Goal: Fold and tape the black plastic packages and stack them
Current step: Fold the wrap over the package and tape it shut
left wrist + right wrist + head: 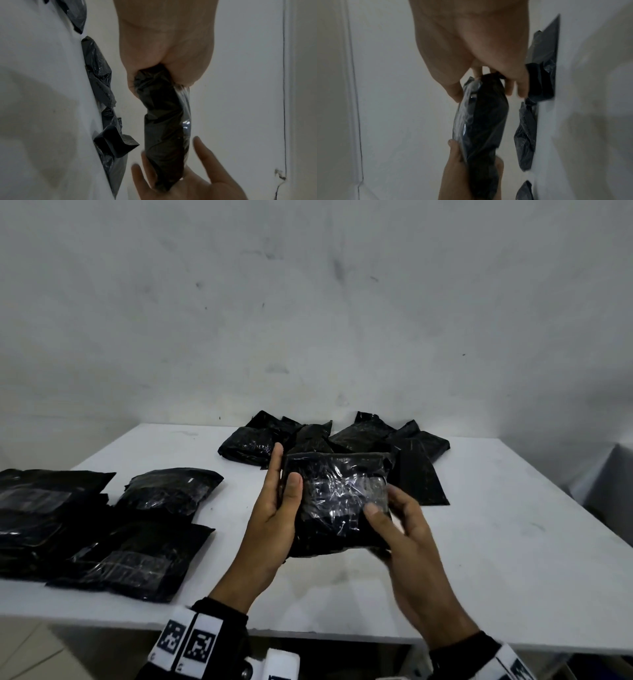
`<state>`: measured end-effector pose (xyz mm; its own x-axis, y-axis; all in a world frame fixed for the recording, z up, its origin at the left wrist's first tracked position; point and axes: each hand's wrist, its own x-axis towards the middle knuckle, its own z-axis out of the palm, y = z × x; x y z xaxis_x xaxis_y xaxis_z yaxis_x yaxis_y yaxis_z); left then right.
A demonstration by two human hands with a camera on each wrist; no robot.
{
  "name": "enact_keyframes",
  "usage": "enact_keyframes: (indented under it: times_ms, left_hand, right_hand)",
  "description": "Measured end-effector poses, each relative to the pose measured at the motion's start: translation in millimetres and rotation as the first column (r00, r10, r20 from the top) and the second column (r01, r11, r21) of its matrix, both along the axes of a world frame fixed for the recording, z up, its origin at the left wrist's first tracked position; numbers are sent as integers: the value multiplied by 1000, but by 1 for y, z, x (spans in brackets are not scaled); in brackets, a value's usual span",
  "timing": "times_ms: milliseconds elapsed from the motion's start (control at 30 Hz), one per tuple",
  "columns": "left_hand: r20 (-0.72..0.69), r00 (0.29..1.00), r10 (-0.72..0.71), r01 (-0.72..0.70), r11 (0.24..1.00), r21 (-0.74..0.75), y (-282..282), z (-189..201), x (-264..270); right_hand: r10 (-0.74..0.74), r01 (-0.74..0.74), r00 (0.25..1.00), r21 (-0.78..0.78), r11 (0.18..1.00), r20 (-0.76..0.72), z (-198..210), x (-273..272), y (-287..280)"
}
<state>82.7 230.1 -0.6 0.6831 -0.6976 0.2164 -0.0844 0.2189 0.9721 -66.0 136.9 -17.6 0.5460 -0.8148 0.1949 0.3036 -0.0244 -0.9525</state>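
Observation:
I hold a folded black plastic package (337, 501) above the white table (496, 542), its front covered by shiny clear tape. My left hand (279, 501) grips its left edge, thumb on the front and fingers behind. My right hand (387, 520) holds the lower right corner, thumb pressing on the tape. In the left wrist view the package (163, 121) shows edge-on between both hands. The right wrist view shows the package (482, 121) the same way, my right fingers (520, 88) loosely spread behind it.
A heap of loose black packages (342, 436) lies at the table's back middle. Taped packages (137, 556) lie stacked and spread at the left, one (171, 491) slightly apart. A white wall rises behind the table. The table's near edge runs just below my wrists.

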Motion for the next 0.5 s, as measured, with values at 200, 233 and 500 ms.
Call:
enact_keyframes:
  times_ms: [200,233,500]
  left_hand:
    - [75,991,-112,109,993,44,5,0,-1]
    - [67,990,-128,125,991,54,5,1,-3]
    - [239,968,74,-114,981,157,7,15,-4]
  right_hand:
    - [-68,23,950,-148,989,-306,21,5,-25]
    - [-44,5,948,-122,993,-316,22,9,-27]
    - [-250,178,919,-243,954,-306,14,16,-18]
